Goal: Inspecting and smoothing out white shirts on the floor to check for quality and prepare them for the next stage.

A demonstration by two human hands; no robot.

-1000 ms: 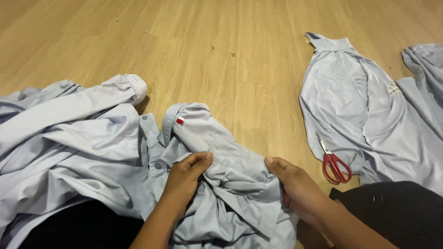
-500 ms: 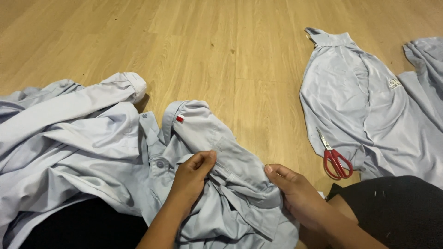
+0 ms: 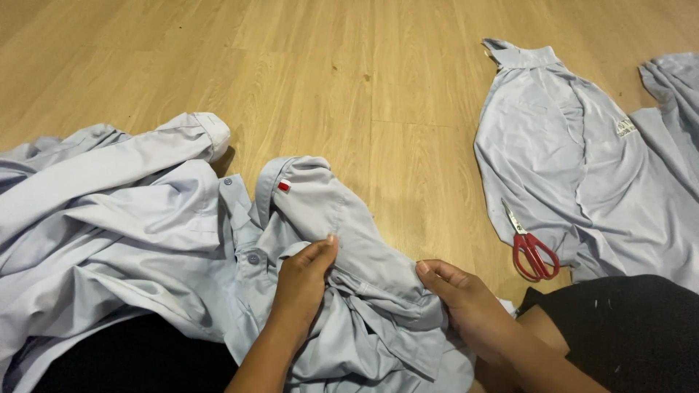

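Note:
A crumpled pale grey shirt (image 3: 320, 211) with a small red tag lies on the wooden floor in front of me. My left hand (image 3: 304, 280) pinches a fold of it near the button placket, fingers closed on the cloth. My right hand (image 3: 462, 302) grips the same shirt's lower right edge. The fabric bunches between both hands.
More pale grey garments are heaped at the left (image 3: 109, 218). Another grey shirt (image 3: 582, 160) lies spread at the right, with red-handled scissors (image 3: 530, 247) on its lower edge. My dark-clad legs (image 3: 626, 327) sit at the bottom. Bare wooden floor (image 3: 364, 80) stretches beyond.
My left hand has slid a little up and right along the shirt, gathering cloth. My right hand has shifted slightly and closed on the shirt's edge.

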